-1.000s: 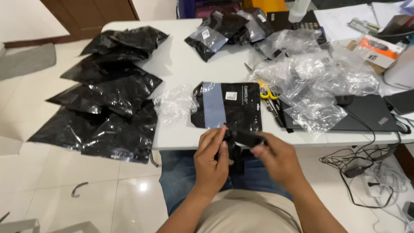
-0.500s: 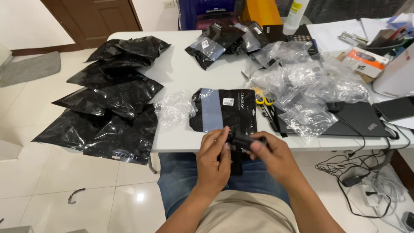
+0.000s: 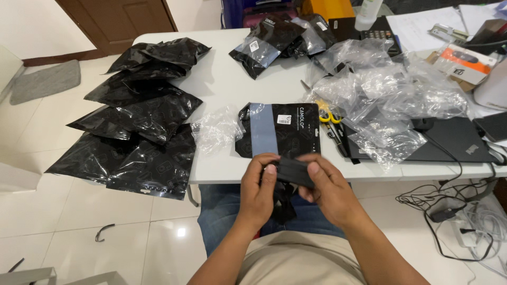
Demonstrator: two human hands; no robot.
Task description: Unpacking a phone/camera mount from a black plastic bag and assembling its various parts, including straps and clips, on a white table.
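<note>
Person, head view: left hand and right hand bare, no rings, watch or gloves; forearms below the fingers unsleeved. Light beige shirt over the torso; blue denim jeans beneath the fingers.

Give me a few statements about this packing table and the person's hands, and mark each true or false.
1. Both hands, the left hand and the right hand, hold a small black item. True.
2. The black pouch lies flat on the white table just beyond the hands. True.
3. The shiny black bags are piled at the right end of the table. False: they lie at the left end.
4. The scissors have red handles. False: they are yellow.
5. A laptop lies closed at the right. True.
</note>
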